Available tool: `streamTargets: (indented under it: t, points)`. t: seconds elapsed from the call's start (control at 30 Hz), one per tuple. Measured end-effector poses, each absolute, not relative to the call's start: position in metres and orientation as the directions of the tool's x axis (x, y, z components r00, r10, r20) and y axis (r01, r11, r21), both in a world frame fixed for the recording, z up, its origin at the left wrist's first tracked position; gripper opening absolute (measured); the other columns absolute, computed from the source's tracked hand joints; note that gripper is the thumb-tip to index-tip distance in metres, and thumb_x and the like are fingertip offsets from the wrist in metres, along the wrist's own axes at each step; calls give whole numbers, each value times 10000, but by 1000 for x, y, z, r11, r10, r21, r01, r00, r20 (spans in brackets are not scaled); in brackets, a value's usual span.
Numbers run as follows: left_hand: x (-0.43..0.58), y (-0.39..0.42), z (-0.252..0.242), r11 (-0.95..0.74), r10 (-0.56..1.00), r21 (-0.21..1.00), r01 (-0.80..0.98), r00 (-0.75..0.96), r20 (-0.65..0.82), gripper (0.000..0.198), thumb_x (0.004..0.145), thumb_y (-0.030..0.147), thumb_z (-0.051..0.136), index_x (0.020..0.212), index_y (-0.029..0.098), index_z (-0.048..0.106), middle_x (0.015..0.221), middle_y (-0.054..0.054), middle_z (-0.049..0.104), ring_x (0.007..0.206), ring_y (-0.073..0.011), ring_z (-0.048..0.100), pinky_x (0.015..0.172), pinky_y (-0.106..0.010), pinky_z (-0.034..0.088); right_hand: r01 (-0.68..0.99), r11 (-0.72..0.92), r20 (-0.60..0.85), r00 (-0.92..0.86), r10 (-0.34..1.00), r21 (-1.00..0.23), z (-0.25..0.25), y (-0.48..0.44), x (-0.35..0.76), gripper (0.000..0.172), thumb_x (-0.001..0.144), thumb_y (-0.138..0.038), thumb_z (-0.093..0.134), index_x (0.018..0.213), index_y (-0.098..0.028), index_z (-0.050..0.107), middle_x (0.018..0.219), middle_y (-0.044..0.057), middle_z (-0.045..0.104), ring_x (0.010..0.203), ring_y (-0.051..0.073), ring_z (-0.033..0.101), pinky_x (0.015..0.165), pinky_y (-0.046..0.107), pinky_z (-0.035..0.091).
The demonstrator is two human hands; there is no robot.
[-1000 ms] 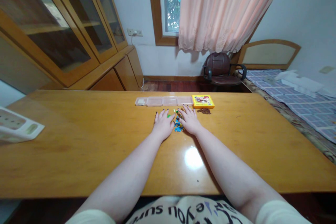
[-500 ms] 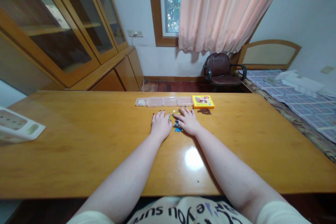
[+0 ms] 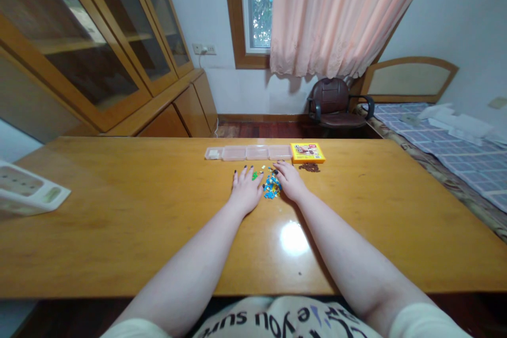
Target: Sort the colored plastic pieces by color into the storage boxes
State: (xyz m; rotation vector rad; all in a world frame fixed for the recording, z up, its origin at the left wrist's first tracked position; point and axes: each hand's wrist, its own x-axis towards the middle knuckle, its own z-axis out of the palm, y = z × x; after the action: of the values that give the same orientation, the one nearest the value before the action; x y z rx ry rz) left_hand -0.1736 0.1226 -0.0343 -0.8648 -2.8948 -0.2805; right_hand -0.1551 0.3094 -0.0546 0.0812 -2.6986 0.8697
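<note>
A small heap of blue, green and yellow pieces [image 3: 270,187] lies on the wooden table [image 3: 119,211] between my hands. My left hand [image 3: 246,190] rests flat on the table just left of the heap, fingers spread, holding nothing. My right hand [image 3: 290,180] lies palm down on the heap's right side, fingers stretched over some pieces. Behind them stands a row of clear plastic trays [image 3: 247,153] with a yellow box [image 3: 307,152] at its right end. A little pile of brown pieces [image 3: 309,167] lies beside the box.
A white plastic object [image 3: 27,194] sits at the table's left edge. Wooden glass-door cabinets [image 3: 99,42] line the left wall. Beyond the table are a brown office chair [image 3: 336,105], a pink curtain [image 3: 336,16] and a bed [image 3: 447,142] on the right.
My right hand slid left over the heap half a second ago, then drew back to the right, uncovering more coloured pieces. My left hand has barely shifted.
</note>
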Motion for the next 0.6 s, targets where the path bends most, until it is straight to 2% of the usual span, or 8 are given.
streamTargets:
  t: [0.17, 0.27, 0.43, 0.53, 0.6]
  points:
    - [-174, 120, -31, 806, 546, 155, 571, -819, 177, 373, 861, 338, 468, 1208, 264, 586, 1383, -92, 457, 1325, -306, 307, 1092, -559, 182, -146, 814, 293, -956, 31, -562, -52, 307, -154, 419, 909, -328, 357, 1241, -177, 564, 1308, 100, 529, 1249, 213, 422, 1072, 400, 288]
    - [-177, 119, -34, 834, 500, 155, 530, -844, 193, 369, 864, 326, 448, 1184, 222, 601, 1355, -110, 485, 1312, -306, 326, 1086, -558, 207, -133, 754, 311, -945, 99, -644, -54, 309, -155, 431, 927, -345, 305, 1226, -188, 572, 1277, 96, 556, 1215, 209, 463, 1045, 394, 332]
    - [-182, 120, -38, 853, 452, 184, 488, -868, 205, 425, 853, 311, 447, 1238, 167, 558, 1390, -136, 443, 1303, -320, 342, 1086, -548, 227, -104, 612, 304, -924, 232, -784, -56, 314, -157, 461, 937, -375, 257, 1192, -176, 586, 1198, 95, 611, 1135, 205, 535, 990, 379, 393]
    - [-187, 117, -39, 847, 408, 267, 459, -884, 228, 439, 838, 261, 449, 1250, 145, 545, 1374, -148, 458, 1280, -313, 382, 1085, -522, 257, -77, 565, 278, -919, 278, -821, -55, 315, -156, 444, 917, -353, 292, 1178, -167, 599, 1185, 100, 620, 1122, 213, 545, 980, 380, 400]
    - [-194, 112, -40, 811, 359, 392, 435, -898, 255, 426, 829, 220, 432, 1228, 144, 561, 1331, -134, 506, 1246, -274, 434, 1079, -466, 305, -70, 566, 268, -924, 274, -822, -53, 315, -154, 423, 894, -331, 332, 1176, -175, 605, 1184, 96, 624, 1119, 219, 548, 982, 385, 398]
